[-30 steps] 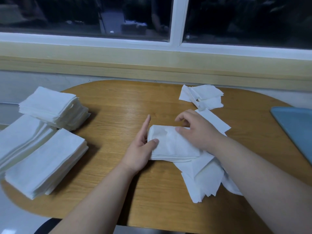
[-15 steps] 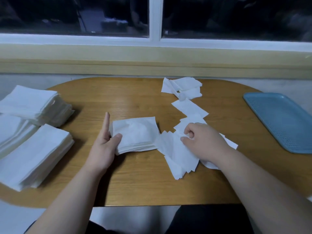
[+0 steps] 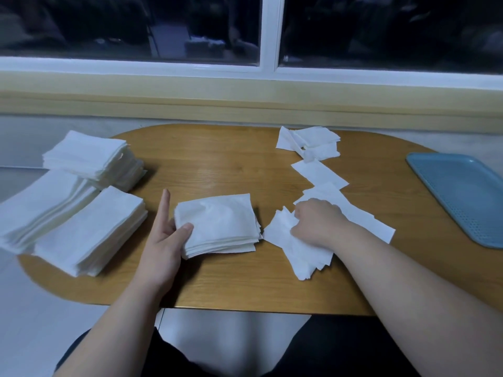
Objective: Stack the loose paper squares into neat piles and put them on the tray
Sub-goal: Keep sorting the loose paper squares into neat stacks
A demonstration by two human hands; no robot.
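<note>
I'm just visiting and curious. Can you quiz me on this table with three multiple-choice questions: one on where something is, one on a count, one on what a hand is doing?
1. Where does the light-blue plastic tray lie?
A. On the oval wooden table's right end.
B. On the person's lap.
C. On the windowsill.

2. How many tall stacks of white paper squares stand at the table's left end?
A. One.
B. Three.
C. Five.

3. What is the right hand doing?
A. Lying flat on bare wood.
B. Gripping loose white paper squares.
C. Lifting the tray.

Answers:
1 A: the tray sits at the right edge.
2 B: three stacks show there, apart from the smaller pile that the left hand holds.
3 B: its fingers curl round the sheets.
</note>
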